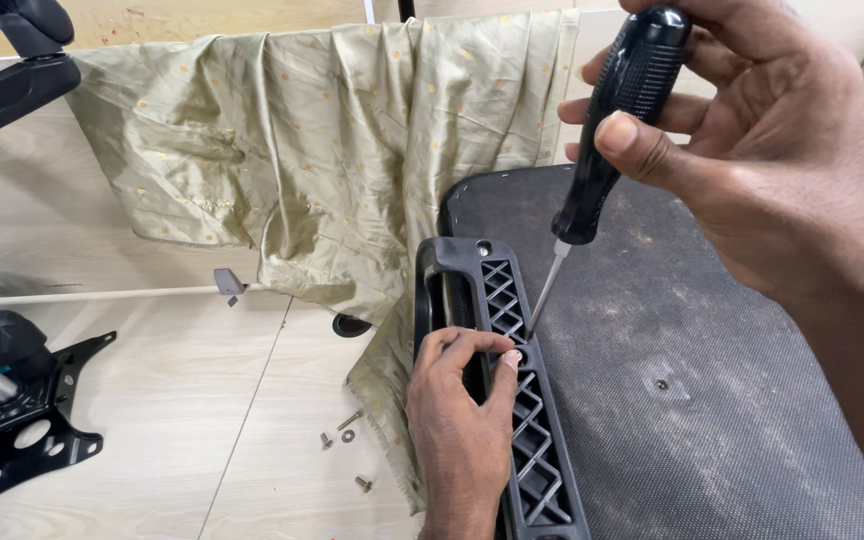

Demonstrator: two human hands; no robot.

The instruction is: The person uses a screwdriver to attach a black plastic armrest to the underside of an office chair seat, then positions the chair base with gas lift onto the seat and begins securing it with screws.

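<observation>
My right hand grips a black-handled screwdriver, held nearly upright, its metal tip resting in the lattice of a black plastic armrest bracket. That bracket lies along the left edge of an upturned grey chair seat base. My left hand presses on the bracket, fingers curled over its left rail, thumb close to the screwdriver tip. A small screw hole shows on the seat base to the right.
A pale green patterned cloth drapes over the light wooden floor behind the seat. Loose screws and a washer lie left of my left hand. A black metal chair mechanism plate sits at far left; a black armrest is top left.
</observation>
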